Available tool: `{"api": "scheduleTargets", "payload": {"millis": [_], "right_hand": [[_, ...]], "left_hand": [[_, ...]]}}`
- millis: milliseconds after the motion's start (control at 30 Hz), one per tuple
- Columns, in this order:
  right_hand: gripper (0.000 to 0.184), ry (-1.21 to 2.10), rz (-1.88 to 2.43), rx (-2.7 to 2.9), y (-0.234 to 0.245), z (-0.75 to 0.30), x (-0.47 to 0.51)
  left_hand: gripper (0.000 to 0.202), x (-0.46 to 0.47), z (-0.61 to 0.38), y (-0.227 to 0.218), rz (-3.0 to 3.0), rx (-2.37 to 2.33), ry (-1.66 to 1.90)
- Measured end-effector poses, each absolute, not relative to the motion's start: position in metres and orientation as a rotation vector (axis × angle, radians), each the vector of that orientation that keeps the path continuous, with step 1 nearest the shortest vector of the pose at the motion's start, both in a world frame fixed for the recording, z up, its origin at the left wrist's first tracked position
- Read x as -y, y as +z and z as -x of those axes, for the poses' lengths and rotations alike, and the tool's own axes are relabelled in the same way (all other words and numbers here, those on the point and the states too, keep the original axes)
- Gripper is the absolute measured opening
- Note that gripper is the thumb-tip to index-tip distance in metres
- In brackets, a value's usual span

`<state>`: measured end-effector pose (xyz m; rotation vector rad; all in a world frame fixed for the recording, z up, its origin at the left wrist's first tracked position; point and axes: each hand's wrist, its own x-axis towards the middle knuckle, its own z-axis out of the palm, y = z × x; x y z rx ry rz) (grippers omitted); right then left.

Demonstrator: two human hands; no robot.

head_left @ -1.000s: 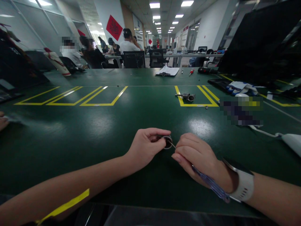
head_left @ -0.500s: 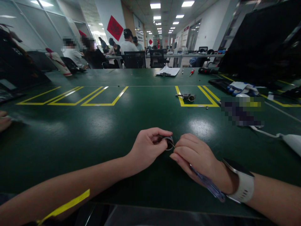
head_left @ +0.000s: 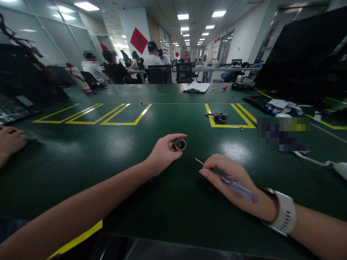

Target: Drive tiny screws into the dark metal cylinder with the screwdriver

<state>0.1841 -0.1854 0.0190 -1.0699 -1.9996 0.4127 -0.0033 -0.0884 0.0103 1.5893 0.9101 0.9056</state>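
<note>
Between thumb and fingers, my left hand (head_left: pixel 165 153) grips a small round metal cup-shaped part (head_left: pixel 180 144), its hollow opening turned towards me. My right hand (head_left: pixel 227 177) is closed around a screwdriver (head_left: pixel 240 188) with a clear purple handle. The thin shaft sticks out past my fingertips to the left, and its tip is apart from the metal part. Farther off, inside a yellow-taped box, lies a metal assembly (head_left: pixel 217 116) with a round open end and a thin rod. A tiny metal piece (head_left: pixel 241 129) rests by the tape's lower edge.
On the green table (head_left: pixel 121 202), a clipboard with paper (head_left: pixel 197 87) and a red screwdriver (head_left: pixel 224 87) lie at the far side. Gloves (head_left: pixel 283 107) and a white cable (head_left: pixel 309 158) are on the right. Another person's hand (head_left: pixel 11 142) rests at the left edge.
My hands have drawn apart. The left has moved up and left with the metal part, and the screwdriver tip has come out of it. Another person's hand reaches farther in at the left.
</note>
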Motion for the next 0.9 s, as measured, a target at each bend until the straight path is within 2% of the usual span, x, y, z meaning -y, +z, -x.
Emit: {"api": "scheduleTargets", "payload": {"millis": [100,333,400,633,900], "right_hand": [[0.01,0.63,1.12,1.922,0.02,-0.187,0.181],[0.033,1.294,1.086,1.466,0.028,-0.191,0.158],[0.035,1.326,1.085,1.386,0.032,-0.187,0.147],[0.01,1.246,0.915,1.238,0.027,-0.155,0.1],[0.011,1.118,0.864,1.437,0.012,-0.144,0.091]], "left_hand": [[0.041,0.068,0.013,0.002,-1.902,-1.011,1.015],[0.028,0.039,0.024,0.002,-2.461,-1.219,0.936],[0.03,0.031,0.023,0.003,-2.523,-1.258,0.946],[0.021,0.019,0.019,0.005,-2.352,-1.184,0.879],[0.022,0.024,0.022,0.005,-2.379,-1.148,0.892]]}}
